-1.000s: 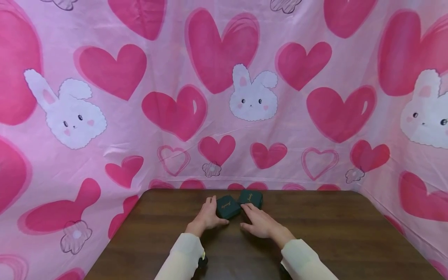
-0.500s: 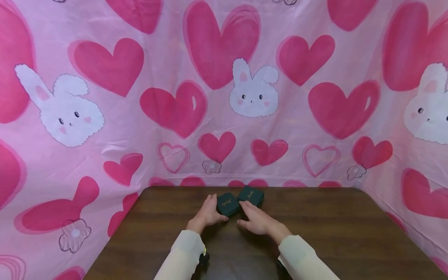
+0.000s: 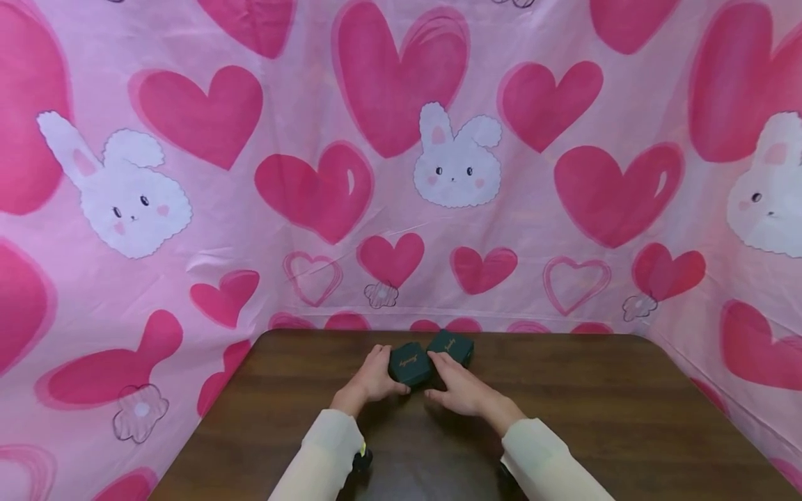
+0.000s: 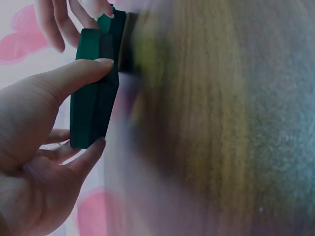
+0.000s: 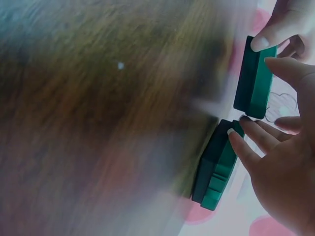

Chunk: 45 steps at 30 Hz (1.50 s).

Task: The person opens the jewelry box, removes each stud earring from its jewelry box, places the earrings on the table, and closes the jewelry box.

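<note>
Two small dark green jewelry boxes with gold script on their lids are near the table's far edge, almost corner to corner. My left hand [image 3: 374,376] grips the left jewelry box [image 3: 411,364], thumb on its near side and fingers round its far left side. The same box [image 4: 88,113] shows edge-on in the left wrist view. My right hand [image 3: 464,386] rests with loosely extended fingertips on the near left corner of the right jewelry box [image 3: 454,346]. In the right wrist view, the right thumb [image 5: 283,66] lies close to the left box [image 5: 253,81]; contact is unclear.
The brown wooden table [image 3: 564,403] spreads out on both sides of the hands. A pink cloth [image 3: 532,209] with hearts and rabbits hangs behind it and at both sides. A small black object [image 3: 362,458] is by the left sleeve.
Both boxes have turned slightly, so their gold script slants differently. The hands keep nearly the same places. The head view has tilted a little downward.
</note>
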Motion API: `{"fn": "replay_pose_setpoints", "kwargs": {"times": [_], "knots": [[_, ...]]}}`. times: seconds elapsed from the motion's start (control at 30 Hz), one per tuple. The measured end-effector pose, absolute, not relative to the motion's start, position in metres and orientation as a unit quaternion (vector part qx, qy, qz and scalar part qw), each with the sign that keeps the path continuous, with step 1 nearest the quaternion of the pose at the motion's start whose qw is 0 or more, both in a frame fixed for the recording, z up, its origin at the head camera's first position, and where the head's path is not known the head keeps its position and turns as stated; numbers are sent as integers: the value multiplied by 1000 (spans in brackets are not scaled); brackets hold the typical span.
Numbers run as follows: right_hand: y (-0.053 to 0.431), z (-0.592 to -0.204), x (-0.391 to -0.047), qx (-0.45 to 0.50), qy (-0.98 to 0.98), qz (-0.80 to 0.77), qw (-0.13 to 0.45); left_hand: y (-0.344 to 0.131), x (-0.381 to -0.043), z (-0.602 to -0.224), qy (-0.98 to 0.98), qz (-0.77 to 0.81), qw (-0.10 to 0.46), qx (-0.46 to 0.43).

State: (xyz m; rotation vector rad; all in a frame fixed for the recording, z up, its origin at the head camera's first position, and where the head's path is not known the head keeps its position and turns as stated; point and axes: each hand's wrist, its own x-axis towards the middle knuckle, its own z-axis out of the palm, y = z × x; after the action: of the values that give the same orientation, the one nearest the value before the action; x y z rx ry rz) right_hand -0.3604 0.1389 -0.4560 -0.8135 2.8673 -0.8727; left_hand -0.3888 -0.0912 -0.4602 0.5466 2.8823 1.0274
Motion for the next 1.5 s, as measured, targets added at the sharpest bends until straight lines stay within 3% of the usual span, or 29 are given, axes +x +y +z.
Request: {"fn": "replay_pose_setpoints", "kwargs": {"times": [0.77,1.5], "knots": [[167,-410,-366,-279,912,-299,-35,-73,-384,-409,913,308,17,268],[199,-436,-320,-300,906,-297,12,-51,-346,-440,893,306,74,321]]}}
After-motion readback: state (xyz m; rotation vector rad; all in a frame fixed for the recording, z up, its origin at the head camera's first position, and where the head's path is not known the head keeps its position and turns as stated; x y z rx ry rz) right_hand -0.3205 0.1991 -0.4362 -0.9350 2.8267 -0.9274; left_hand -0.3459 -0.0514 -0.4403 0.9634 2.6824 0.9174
